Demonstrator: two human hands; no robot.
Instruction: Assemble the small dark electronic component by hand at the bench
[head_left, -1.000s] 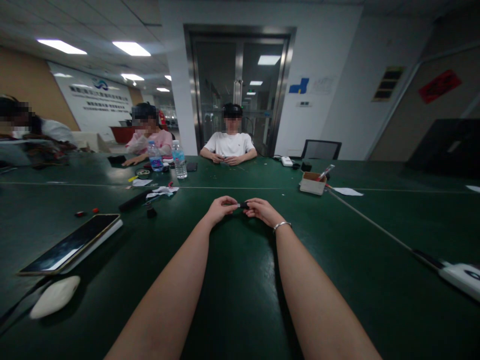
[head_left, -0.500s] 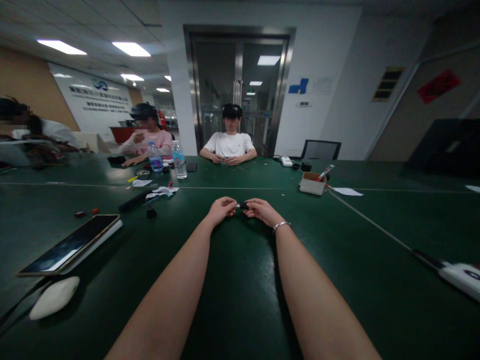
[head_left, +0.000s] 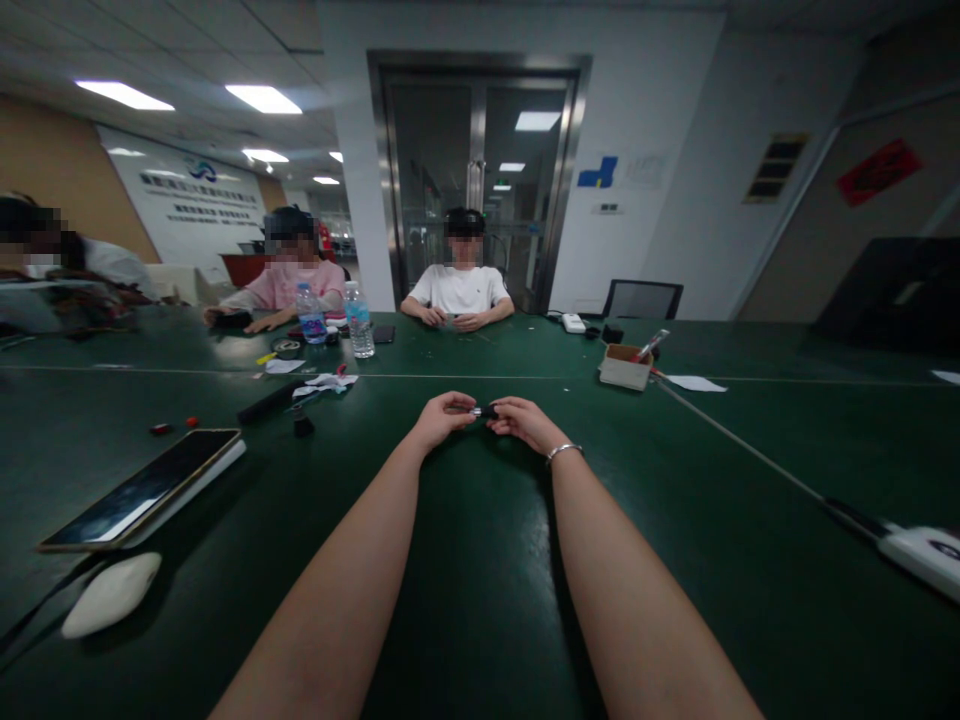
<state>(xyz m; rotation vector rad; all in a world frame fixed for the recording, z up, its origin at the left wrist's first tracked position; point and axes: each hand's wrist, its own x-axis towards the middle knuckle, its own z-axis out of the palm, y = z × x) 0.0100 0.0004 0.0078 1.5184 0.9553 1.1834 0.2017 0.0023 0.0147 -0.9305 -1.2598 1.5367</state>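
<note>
Above the green table (head_left: pixel 480 560), my left hand (head_left: pixel 441 420) pinches the silver end of a small black-and-silver stick-shaped piece (head_left: pixel 485 411). The black end of the same piece is between the fingertips of my right hand (head_left: pixel 528 424), which has a silver bangle at the wrist. The two hands face each other, fingertips a short gap apart. Fingers cover parts of the piece, and it is too small to tell its exact kind.
To the left lie a phone (head_left: pixel 142 490) on a white box, a pale rounded object (head_left: pixel 112 595) and a black case (head_left: pixel 266 402). Water bottles (head_left: pixel 358 325) stand farther back. A small box (head_left: pixel 625 368) and a white power strip (head_left: pixel 922 558) are on the right. Several people sit around the table.
My hands hold nearly the same place, still gripping the piece. Across the table, the person in pink has lowered a raised hand to a dark object on the table.
</note>
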